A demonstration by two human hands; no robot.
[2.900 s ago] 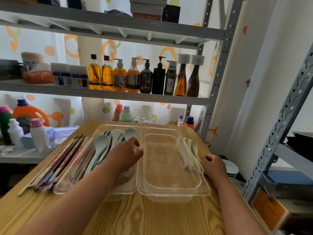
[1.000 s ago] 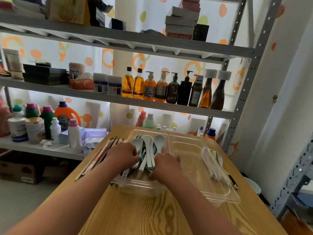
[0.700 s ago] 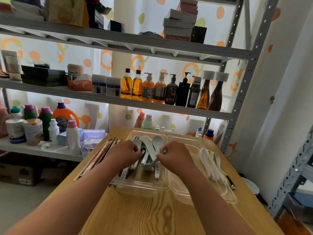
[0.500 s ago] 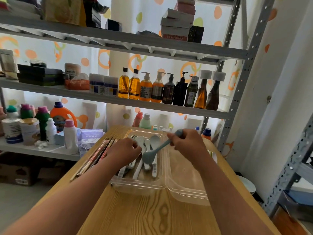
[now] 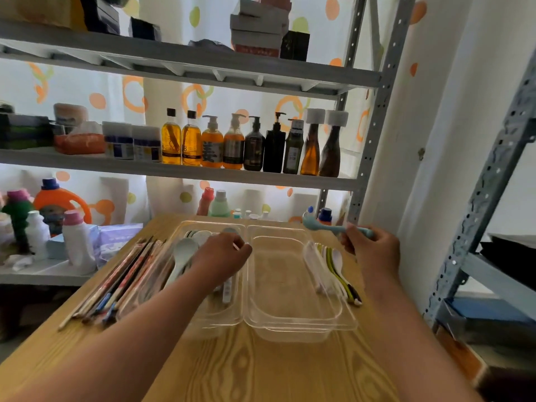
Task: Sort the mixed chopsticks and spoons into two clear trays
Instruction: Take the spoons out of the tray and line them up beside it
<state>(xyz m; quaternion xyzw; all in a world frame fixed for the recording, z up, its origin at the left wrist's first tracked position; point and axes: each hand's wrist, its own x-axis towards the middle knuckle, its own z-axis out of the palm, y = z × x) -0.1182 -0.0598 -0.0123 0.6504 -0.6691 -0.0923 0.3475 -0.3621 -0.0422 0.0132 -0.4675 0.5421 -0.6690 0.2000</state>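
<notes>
Two clear trays stand side by side on the wooden table. The left tray (image 5: 185, 230) holds several pale spoons (image 5: 182, 250). My left hand (image 5: 220, 256) lies over them with curled fingers; what it grips is hidden. The right tray (image 5: 290, 323) has a bare bottom. My right hand (image 5: 374, 248) holds a light blue spoon (image 5: 316, 224) by its handle, above the table beyond the right tray's far right corner. More spoons (image 5: 333, 265) lie on the table along that tray's right side. Chopsticks (image 5: 116, 282) lie in a bundle left of the left tray.
Metal shelving (image 5: 185, 175) with bottles stands right behind the table. A second rack (image 5: 493, 169) is at the right. White and coloured bottles (image 5: 78, 242) sit on a low shelf to the left. Bare wood table (image 5: 261, 367) lies in front of the trays.
My right hand has lifted the blue spoon out of the left tray and carried it right, past the right tray. My left hand stays on the spoons in the left tray.
</notes>
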